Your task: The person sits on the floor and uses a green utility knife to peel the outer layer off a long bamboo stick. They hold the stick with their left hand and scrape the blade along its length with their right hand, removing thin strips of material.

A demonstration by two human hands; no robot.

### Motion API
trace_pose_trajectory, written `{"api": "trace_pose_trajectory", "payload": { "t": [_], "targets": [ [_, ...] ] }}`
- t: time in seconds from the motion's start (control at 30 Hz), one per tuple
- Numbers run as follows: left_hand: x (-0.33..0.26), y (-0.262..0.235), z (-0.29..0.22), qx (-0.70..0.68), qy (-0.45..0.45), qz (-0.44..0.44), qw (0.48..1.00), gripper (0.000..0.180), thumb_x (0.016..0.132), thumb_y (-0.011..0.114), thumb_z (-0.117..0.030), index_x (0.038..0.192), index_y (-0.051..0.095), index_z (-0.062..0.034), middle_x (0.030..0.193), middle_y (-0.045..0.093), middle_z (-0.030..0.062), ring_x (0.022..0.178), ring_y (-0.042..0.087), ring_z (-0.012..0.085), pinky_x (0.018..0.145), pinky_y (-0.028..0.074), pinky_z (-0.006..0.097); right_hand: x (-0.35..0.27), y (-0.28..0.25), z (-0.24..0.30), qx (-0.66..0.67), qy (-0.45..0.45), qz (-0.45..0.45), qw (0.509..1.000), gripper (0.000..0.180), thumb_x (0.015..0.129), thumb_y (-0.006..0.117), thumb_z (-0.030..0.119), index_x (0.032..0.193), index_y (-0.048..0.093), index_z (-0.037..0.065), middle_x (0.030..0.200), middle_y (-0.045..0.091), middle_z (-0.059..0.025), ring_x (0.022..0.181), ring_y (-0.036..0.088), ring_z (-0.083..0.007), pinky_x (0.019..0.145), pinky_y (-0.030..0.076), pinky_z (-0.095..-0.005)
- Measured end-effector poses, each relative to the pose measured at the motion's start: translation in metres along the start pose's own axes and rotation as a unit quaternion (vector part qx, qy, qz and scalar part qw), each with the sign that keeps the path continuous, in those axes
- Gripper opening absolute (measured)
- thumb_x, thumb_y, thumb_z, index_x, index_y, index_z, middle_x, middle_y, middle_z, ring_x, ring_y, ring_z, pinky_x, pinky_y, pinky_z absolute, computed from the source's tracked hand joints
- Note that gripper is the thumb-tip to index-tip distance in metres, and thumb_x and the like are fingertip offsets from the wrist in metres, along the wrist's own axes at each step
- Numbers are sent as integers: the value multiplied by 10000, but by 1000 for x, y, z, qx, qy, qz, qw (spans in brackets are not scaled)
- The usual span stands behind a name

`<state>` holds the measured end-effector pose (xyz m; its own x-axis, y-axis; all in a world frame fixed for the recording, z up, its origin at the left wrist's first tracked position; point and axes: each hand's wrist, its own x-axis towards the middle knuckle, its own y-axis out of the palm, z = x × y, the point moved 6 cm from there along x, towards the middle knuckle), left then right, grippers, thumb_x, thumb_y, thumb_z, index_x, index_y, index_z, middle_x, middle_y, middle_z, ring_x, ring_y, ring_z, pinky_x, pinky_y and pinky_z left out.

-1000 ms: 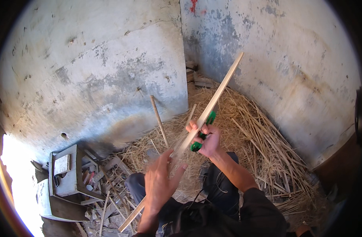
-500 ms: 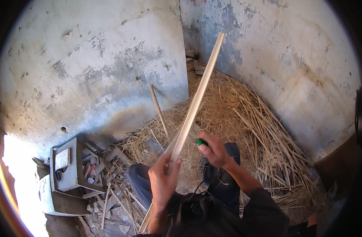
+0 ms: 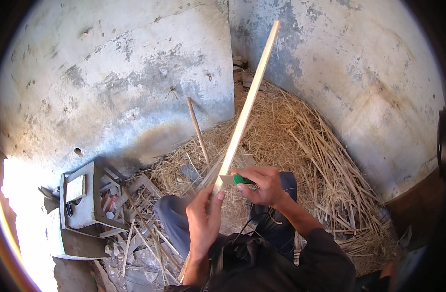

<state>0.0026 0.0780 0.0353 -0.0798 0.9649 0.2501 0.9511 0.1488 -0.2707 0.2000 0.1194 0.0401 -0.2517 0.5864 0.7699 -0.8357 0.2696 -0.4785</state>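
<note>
1. At centre frame, my left hand [image 3: 203, 219] is clamped on one long wooden slat [image 3: 242, 119] running up toward 1 o'clock.
2. My right hand [image 3: 264, 185] is closed on one green-handled knife [image 3: 238, 179]; I'd judge shallow strokes away from my fingers best.
3. One thin stick [image 3: 197, 129] stands at 11 o'clock.

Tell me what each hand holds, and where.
Left hand grips the long strip near its lower part; right hand holds a green-handled knife by the handle.
</note>
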Motion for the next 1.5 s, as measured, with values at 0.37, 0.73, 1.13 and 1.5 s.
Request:
{"api": "trace_pose_trajectory", "payload": {
  "t": [0.37,0.73,1.13,1.5],
  "targets": [
    [-4,-6,1,-1,-1,-48,999,256,956,830,-87,1160,756,49,799,718,54,691,561,66,609,452,256,10,-13,13,-112,-23,1,993,317,883,832,283,1170,807,151,777,729,10,593,684,-180,524,521,-334],
    [-7,-5,7,7,12,-60,998,236,938,838,-70,1119,752,55,798,727,80,679,588,72,607,477,263,11,-21,0,-135,-19,5,991,273,907,816,296,1122,817,129,805,758,-14,581,691,-171,515,526,-326],
    [-42,-12,40,59,-68,-7,996,215,949,812,-98,1106,757,38,819,765,113,681,631,87,630,505,284,8,-33,-74,-117,88,-51,988,285,961,757,327,1087,821,80,874,811,-70,662,759,-180,573,583,-317],
    [-91,-34,63,49,-132,22,990,168,974,789,-74,1084,756,49,826,755,42,718,629,61,625,482,255,17,-59,-184,-183,211,-61,958,425,1060,633,487,1141,817,113,674,680,-13,508,564,-104,457,390,-303]
  ]
}}
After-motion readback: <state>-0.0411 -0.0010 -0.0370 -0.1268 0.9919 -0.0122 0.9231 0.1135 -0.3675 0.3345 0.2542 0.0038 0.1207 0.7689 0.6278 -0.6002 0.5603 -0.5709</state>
